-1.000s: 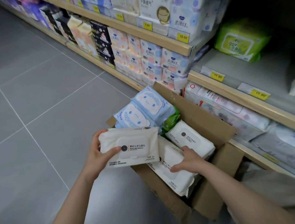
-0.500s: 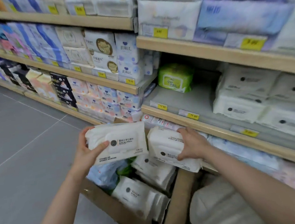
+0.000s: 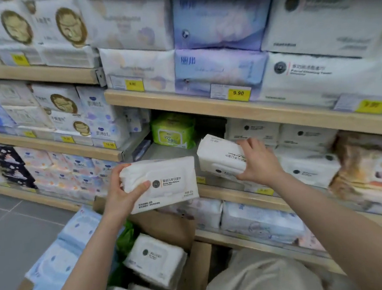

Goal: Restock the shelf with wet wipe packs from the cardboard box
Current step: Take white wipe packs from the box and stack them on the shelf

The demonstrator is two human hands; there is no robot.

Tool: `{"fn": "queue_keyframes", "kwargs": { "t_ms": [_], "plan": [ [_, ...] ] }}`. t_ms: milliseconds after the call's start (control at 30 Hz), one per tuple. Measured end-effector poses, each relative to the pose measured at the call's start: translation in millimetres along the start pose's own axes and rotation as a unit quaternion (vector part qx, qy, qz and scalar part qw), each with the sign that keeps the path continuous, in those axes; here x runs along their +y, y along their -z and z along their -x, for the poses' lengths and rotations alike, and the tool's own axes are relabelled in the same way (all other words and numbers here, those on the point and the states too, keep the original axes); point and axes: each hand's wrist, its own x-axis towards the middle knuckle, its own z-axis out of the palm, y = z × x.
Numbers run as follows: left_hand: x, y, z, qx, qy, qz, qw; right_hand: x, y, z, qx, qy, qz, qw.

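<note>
My left hand (image 3: pixel 120 192) grips a white wet wipe pack (image 3: pixel 168 184) by its left end, held flat in front of the shelf edge. My right hand (image 3: pixel 257 162) holds a second white wet wipe pack (image 3: pixel 220 157) turned on its side, inside the middle shelf (image 3: pixel 226 189) next to stacked white packs (image 3: pixel 306 153) of the same kind. The cardboard box (image 3: pixel 186 235) stands open on the floor below, with more white packs (image 3: pixel 156 260) and pale blue packs (image 3: pixel 63 251) in it.
A green wipe pack (image 3: pixel 173 131) sits at the back left of the same shelf, with a bare grey patch in front of it. Tissue and wipe packs fill the shelves above, below and to the left. Grey tiled floor (image 3: pixel 10 232) lies at the left.
Both hands have risen from the box toward the shelf. My right hand has carried its pack into the shelf beside the white stack; the left pack has come up to shelf-edge height.
</note>
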Motion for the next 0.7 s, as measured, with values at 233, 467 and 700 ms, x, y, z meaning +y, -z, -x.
{"fn": "queue_keyframes", "kwargs": {
  "t_ms": [233, 467, 700],
  "plan": [
    [-27.3, -28.7, -27.6, -0.009, 0.002, -0.021, 1.0, 32.3, -49.5, -26.8, -0.006, 0.021, -0.005, 1.0],
    [-42.4, -29.8, -30.9, -0.014, 0.01, -0.041, 0.999, 48.0, -85.0, -30.6, -0.054, 0.024, 0.023, 0.998],
    [-48.1, -34.9, -27.4, -0.033, 0.042, -0.02, 0.998, 71.6, -74.4, -34.7, -0.118, 0.005, 0.034, 0.992]
  ]
}}
